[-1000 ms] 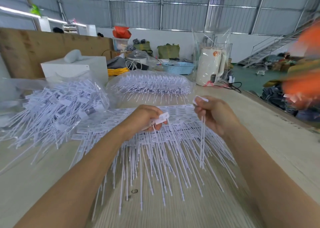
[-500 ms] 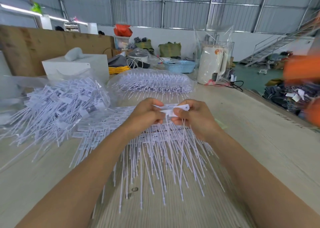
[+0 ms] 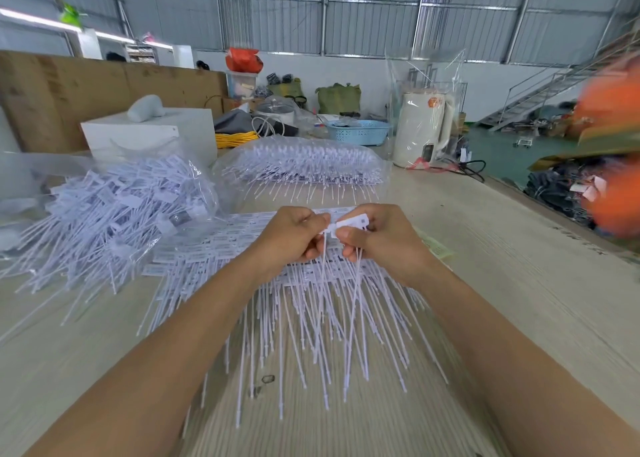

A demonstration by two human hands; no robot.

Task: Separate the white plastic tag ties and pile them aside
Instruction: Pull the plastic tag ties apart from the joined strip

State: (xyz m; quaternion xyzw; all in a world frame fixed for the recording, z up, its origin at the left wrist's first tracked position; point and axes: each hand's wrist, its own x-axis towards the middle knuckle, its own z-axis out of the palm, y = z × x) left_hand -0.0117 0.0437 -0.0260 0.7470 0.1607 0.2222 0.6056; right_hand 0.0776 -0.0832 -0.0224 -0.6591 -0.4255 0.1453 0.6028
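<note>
A flat spread of joined white plastic tag ties (image 3: 221, 248) lies on the table in front of me, tails pointing toward me. Above its middle, my left hand (image 3: 294, 236) and my right hand (image 3: 381, 238) meet. Both pinch the heads of white tag ties (image 3: 349, 226) held between them, with thin tails hanging down from the fingers. A loose pile of separated ties (image 3: 114, 214) lies at the left, partly on clear plastic.
A clear bag of tag ties (image 3: 304, 163) lies behind the spread. Further back stand a white box (image 3: 145, 134), a blue basket (image 3: 358, 132) and a wrapped white kettle (image 3: 422, 127). The table edge (image 3: 554, 221) runs along the right; a blurred orange shape (image 3: 613, 165) moves there.
A second ago my hands were apart, the right holding one tie up alone. They came together over the spread and now both pinch tie heads between them.
</note>
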